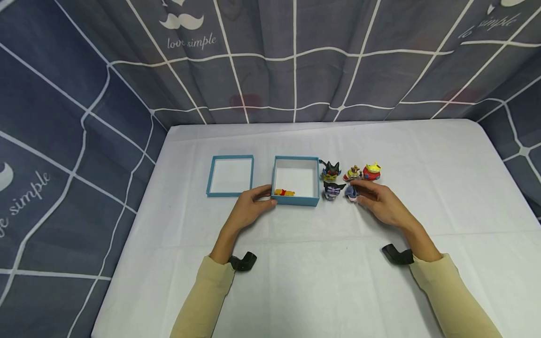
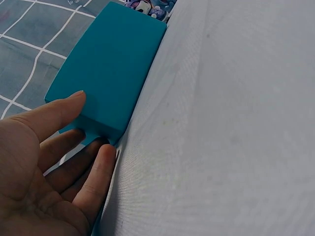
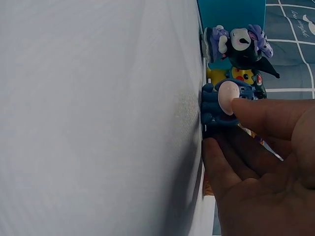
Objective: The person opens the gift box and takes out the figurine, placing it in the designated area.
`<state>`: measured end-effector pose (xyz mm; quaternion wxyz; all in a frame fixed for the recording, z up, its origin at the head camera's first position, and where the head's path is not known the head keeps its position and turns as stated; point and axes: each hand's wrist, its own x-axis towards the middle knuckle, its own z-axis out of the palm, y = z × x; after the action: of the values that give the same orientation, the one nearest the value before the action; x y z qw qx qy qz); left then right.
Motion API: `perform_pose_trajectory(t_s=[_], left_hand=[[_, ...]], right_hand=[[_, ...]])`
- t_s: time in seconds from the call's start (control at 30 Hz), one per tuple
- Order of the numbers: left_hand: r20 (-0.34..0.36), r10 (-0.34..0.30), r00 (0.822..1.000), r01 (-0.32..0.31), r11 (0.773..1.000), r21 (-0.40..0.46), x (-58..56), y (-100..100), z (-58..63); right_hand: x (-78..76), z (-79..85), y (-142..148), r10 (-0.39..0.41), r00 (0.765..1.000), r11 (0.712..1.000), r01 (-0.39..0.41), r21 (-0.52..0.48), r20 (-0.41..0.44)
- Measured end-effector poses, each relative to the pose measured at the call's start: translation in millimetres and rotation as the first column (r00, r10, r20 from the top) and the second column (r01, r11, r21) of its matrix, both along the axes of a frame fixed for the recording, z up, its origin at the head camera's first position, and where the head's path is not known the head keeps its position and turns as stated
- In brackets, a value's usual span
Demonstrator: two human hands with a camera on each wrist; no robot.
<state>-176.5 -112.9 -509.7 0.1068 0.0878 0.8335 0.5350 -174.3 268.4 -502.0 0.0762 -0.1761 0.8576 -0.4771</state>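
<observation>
My left hand (image 1: 249, 206) is at the near left corner of an open blue box (image 1: 296, 201) with a white inside. Its thumb touches the front wall, and the loosely bent fingers rest by the left side. A small yellow-and-red bear figurine (image 1: 284, 192) lies inside along the near wall. To the right of the box, my right hand (image 1: 384, 205) pinches a blue figurine (image 3: 229, 98) with a pale muzzle, thumb on its front and fingers behind. This figurine stands close to the cloth. Beside it is a figurine in a black hood (image 1: 332, 190) with a purple bow.
A shallow blue-rimmed lid (image 1: 230, 175) lies left of the box. Behind the blue figurine are a dark-eared figurine (image 1: 331, 171), a yellow-and-red figurine (image 1: 352, 173) and a red one with a yellow top (image 1: 372, 172). White cloth (image 1: 313, 272) covers the table; a grey checked curtain (image 1: 274, 84) hangs behind.
</observation>
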Motion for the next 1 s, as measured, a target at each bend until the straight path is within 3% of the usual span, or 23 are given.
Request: perform_pose_trajectory(t_s=[0.57, 1.0], left_hand=[[0.005, 0.004, 1.0, -0.004, 1.0, 0.009, 1.0, 0.4, 0.0], [0.006, 0.005, 1.0, -0.005, 1.0, -0.003, 0.6, 0.4, -0.2]], right_hand=[[5.2, 6.6, -0.8, -0.037, 0.997, 0.998, 0.041, -0.054, 0.067], [13.9, 12.0, -7.2, -0.147, 0.988, 0.984, 0.142, -0.109, -0.038]])
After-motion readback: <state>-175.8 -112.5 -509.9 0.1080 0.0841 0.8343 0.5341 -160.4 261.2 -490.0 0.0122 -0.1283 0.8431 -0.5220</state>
